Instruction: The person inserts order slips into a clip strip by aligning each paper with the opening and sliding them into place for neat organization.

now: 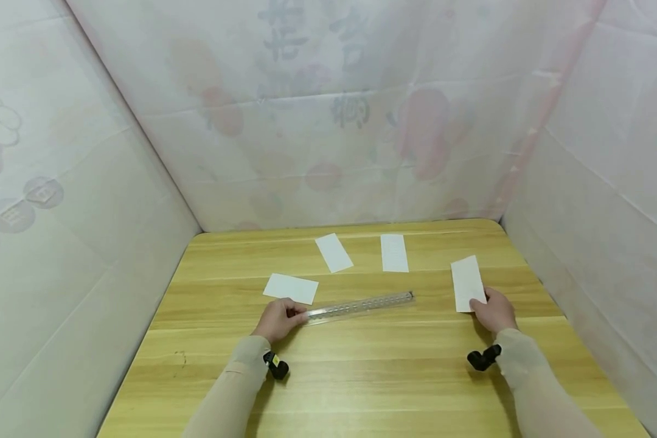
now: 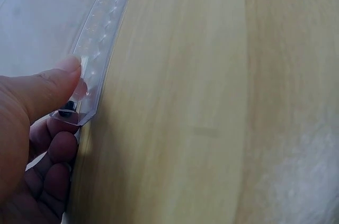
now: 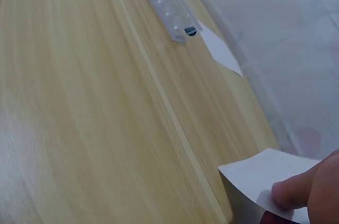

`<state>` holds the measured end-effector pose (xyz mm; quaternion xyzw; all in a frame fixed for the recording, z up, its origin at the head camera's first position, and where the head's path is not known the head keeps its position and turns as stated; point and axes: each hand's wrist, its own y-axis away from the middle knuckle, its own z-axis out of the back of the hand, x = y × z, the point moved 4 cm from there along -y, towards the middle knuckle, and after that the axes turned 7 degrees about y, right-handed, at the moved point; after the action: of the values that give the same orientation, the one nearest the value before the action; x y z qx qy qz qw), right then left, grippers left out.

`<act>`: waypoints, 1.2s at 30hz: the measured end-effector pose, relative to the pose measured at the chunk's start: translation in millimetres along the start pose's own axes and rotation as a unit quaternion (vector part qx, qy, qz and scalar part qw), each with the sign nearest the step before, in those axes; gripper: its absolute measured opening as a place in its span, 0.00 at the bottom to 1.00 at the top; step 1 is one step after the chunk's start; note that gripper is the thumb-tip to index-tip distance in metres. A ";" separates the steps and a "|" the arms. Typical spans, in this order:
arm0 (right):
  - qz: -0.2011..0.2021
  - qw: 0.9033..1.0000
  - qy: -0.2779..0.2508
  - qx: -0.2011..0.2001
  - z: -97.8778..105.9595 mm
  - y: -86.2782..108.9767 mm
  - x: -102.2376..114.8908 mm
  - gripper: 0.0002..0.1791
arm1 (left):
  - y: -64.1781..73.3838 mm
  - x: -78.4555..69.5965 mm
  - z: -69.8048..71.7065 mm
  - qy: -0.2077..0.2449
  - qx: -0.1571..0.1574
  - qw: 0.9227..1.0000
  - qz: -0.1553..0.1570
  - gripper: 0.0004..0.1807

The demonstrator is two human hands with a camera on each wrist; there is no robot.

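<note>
My left hand (image 1: 278, 319) pinches the left end of a long clear plastic strip (image 1: 361, 307) between thumb and fingers. The left wrist view shows a row of bumps along the strip (image 2: 106, 28) and a dark spot near the gripped end. A white slip of paper (image 1: 467, 283) is pinched by my right hand (image 1: 495, 310) at its lower right corner. Seen from the right wrist, my thumb lies on top of this slip (image 3: 254, 176), which is raised off the wood. The strip's far end also carries a dark spot.
More white paper slips lie on the wooden table (image 1: 372, 377): one (image 1: 291, 288) just behind the left hand, another (image 1: 334, 252) toward the back, and a third (image 1: 394, 253) at back centre. Cloth walls (image 1: 328, 152) enclose the back and both sides.
</note>
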<state>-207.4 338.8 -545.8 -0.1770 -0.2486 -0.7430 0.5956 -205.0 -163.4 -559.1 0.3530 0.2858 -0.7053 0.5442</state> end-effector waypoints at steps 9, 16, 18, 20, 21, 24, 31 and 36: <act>0.031 0.999 -0.025 -0.029 -3.9 2.6 22.2 0.28 | 1.3 -1.4 1.2 0.007 -0.001 1.000 -0.001 0.05; 0.040 0.997 -0.060 0.005 -9.4 7.4 36.8 0.30 | 1.3 -1.1 0.6 0.007 -0.002 1.000 -0.008 0.05; 0.044 0.997 -0.066 0.017 -11.7 8.0 40.9 0.31 | 0.9 -1.1 0.5 0.008 -0.002 1.000 -0.008 0.05; 0.047 0.996 -0.075 0.025 -14.0 8.7 44.9 0.31 | 1.1 -0.7 0.5 0.007 -0.003 1.000 -0.009 0.05; 0.048 0.995 -0.080 0.028 -15.1 9.4 47.1 0.31 | 1.2 -0.6 0.5 0.007 -0.002 1.000 -0.010 0.05; 0.050 0.994 -0.090 0.029 -17.3 11.1 53.2 0.30 | 1.6 -1.4 1.0 0.005 -0.003 1.000 -0.012 0.05; 0.059 0.992 -0.103 0.034 -21.7 13.1 62.9 0.28 | 1.4 -3.9 0.7 0.000 -0.003 1.000 -0.015 0.05; 0.069 0.991 -0.106 0.051 -28.1 16.0 69.9 0.28 | 1.8 -2.2 0.8 -0.008 -0.003 1.000 -0.017 0.05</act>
<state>-206.8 264.1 -527.0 -0.2404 -0.3353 -0.6638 0.6238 -203.1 -163.2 -556.9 0.3413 0.2896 -0.7162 0.5354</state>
